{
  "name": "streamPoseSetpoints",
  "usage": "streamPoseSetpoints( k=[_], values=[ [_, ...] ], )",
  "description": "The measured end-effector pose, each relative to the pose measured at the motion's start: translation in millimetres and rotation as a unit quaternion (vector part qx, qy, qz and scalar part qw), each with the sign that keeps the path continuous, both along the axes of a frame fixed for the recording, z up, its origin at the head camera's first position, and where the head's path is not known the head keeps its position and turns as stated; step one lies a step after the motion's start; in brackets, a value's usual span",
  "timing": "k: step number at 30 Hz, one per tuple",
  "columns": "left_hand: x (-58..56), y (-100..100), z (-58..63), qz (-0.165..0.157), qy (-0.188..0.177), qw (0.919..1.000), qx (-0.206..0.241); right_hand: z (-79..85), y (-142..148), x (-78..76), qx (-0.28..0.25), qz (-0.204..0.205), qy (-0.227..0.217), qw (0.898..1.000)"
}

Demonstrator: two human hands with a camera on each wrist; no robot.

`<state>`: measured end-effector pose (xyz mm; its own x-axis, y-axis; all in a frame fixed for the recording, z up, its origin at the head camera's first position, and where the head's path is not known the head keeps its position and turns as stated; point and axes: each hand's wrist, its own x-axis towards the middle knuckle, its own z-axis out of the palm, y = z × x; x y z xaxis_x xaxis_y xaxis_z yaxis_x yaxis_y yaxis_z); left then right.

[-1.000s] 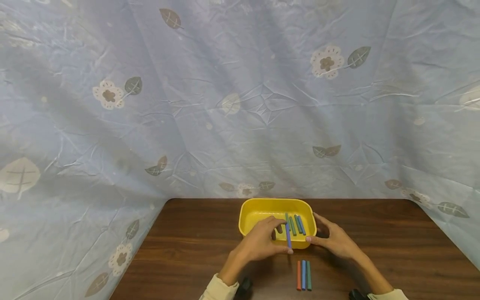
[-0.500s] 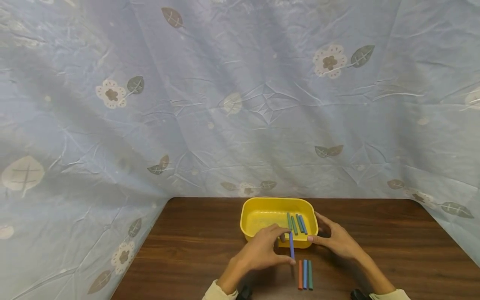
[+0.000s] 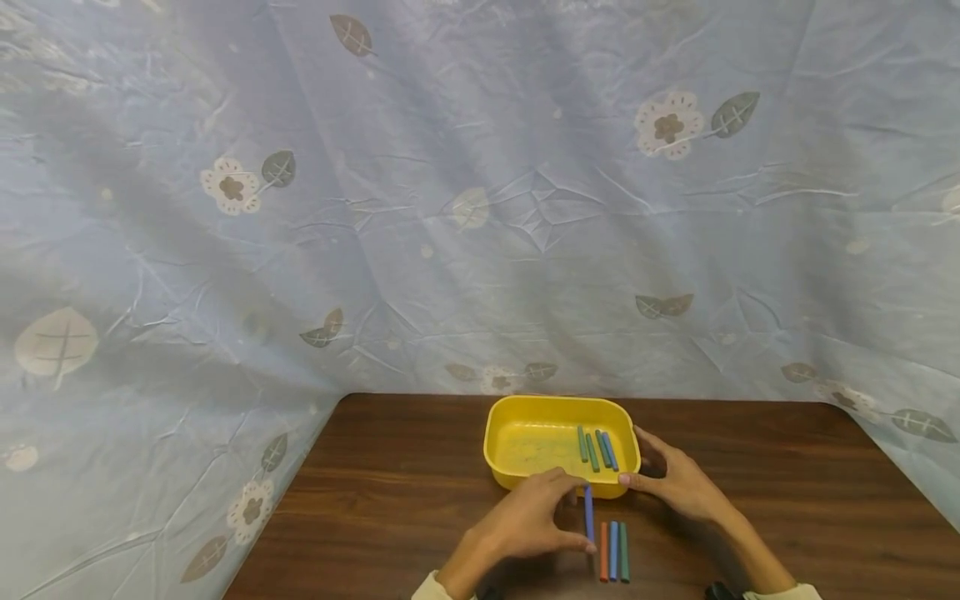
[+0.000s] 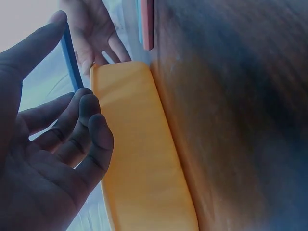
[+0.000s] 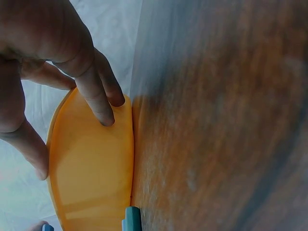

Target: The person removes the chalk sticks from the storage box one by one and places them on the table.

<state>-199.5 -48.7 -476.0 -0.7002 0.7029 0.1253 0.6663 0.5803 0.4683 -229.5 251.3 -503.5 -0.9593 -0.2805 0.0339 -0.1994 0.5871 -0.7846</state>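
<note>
Upright and a little tilted, a blue chalk-like stick [image 3: 588, 515] is pinched by its ends between the thumb and fingertips of my left hand [image 3: 534, 518], just in front of the yellow tray [image 3: 525, 413]. The left wrist view shows the same blue stick [image 4: 71, 57] beside the tray's outer wall [image 4: 139, 144]. My right hand [image 3: 678, 485] holds the tray's right end; in the right wrist view its thumb is at the rim and fingers [image 5: 96, 98] press the outer wall. On the table lie red [image 3: 604, 552], blue [image 3: 614, 552] and green [image 3: 624, 552] sticks side by side.
Inside the tray, at its right, lie several green and blue sticks [image 3: 592, 452]; smudges mark its floor. The dark wooden table [image 3: 390, 475] ends at the back against a pale patterned cloth [image 3: 480, 292].
My left hand has drawn the blue stick back from over the tray toward the near side, level with the row on the table. The right hand keeps its hold on the tray.
</note>
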Motion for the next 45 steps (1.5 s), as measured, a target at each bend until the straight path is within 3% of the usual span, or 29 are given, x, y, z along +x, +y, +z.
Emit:
streamPoseSetpoints(
  k=[12, 19, 25, 32, 45],
  values=[
    [1.9, 7, -9.9, -0.020, 0.006, 0.9996, -0.021, 3.4, -2, 1.5, -0.003, 0.001, -0.006, 1.000],
    [4.7, 10, -13.5, 0.002, -0.011, 0.9985, -0.054, 3.3, -2, 1.1, -0.011, 0.004, 0.000, 1.000],
    [3.9, 12, -16.9, 0.008, -0.008, 0.9978, -0.065, 1.7, -1, 0.8, -0.008, 0.005, -0.001, 1.000],
    [3.2, 14, -20.8, 0.012, -0.032, 0.9964, -0.077, 0.6, -1, 0.6, 0.002, 0.000, -0.005, 1.000],
    [6.0, 19, -23.8, 0.022, -0.032, 0.9927, -0.115, 2.9, -1, 1.1, 0.001, 0.000, -0.003, 1.000]
  ],
)
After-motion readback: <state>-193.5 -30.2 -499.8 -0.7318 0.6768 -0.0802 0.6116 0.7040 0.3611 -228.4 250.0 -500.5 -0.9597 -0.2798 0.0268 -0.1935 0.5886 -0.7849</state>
